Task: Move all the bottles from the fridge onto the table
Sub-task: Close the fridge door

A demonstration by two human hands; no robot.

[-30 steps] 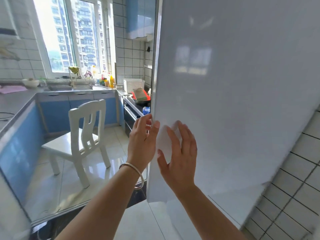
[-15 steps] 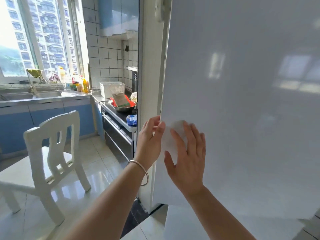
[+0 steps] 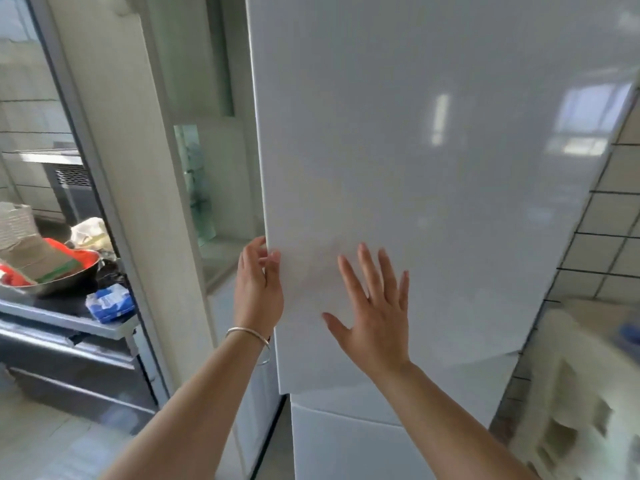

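Observation:
The tall white fridge door [image 3: 433,150] fills the middle of the view and stands slightly ajar. My left hand [image 3: 258,285] grips its left edge, fingers curled round it. My right hand [image 3: 375,313] presses flat on the door's front with the fingers spread and straight. Through the gap on the left I see the fridge interior [image 3: 214,188] with glass shelves. No bottle is in view, and neither is the table.
A lower fridge door [image 3: 346,445] sits below the upper one. On the left a dark counter [image 3: 52,317] holds a metal bowl [image 3: 62,275] with red items and a blue packet [image 3: 110,303]. A white chair [image 3: 581,393] and a tiled wall [image 3: 609,237] are on the right.
My view has swung right, away from the window and towards the fridge. A gap now shows the fridge interior beside the door edge. My right hand has slid right on the door.

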